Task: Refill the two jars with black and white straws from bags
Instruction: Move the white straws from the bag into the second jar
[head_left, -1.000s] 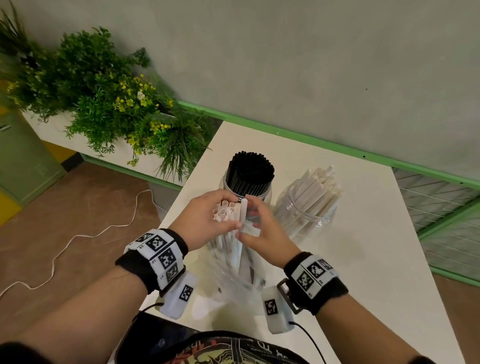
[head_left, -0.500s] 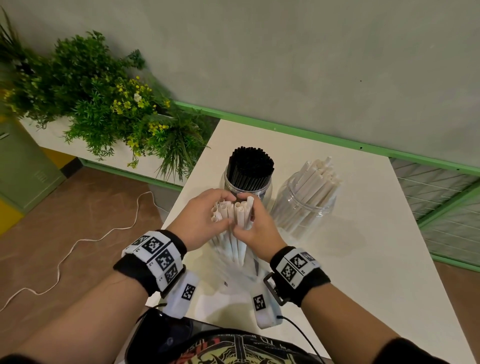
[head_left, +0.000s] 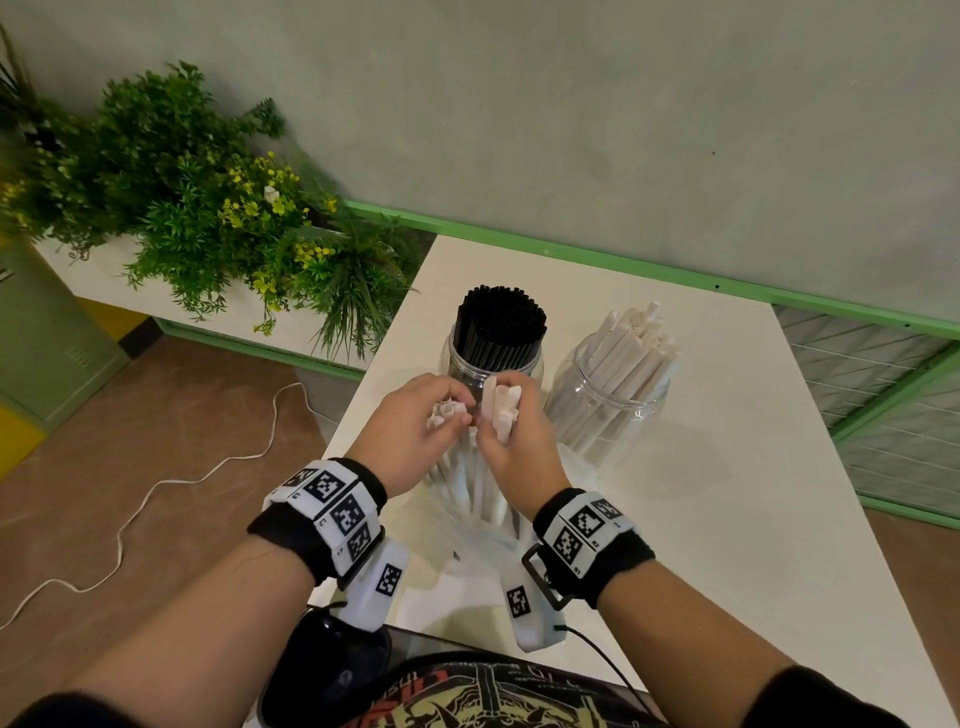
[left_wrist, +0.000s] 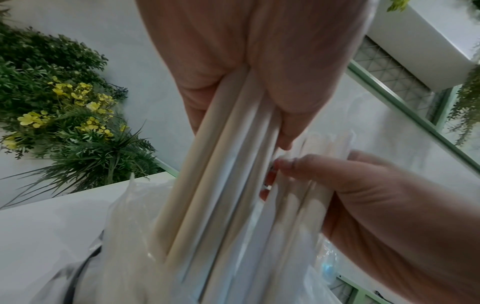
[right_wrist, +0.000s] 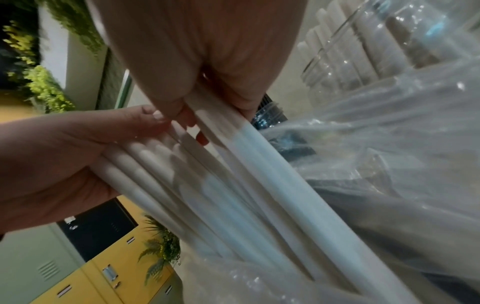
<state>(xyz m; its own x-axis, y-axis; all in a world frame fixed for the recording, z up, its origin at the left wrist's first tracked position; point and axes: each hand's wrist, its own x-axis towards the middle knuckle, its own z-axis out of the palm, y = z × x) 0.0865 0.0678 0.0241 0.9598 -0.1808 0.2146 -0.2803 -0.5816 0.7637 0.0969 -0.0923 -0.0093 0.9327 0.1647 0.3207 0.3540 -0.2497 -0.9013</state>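
Gripping long white straws (head_left: 498, 410), clear bag (head_left: 467, 525)

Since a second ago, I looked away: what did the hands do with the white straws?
The right hand took its own share of the white straws and drew it rightward, splitting the bundle the left hand grips. Their lower ends remain in the clear bag. Both jars stand unmoved.

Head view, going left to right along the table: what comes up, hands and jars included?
left hand → right hand → jar of white straws. The jar of black straws sits behind both hands, so it is left out.
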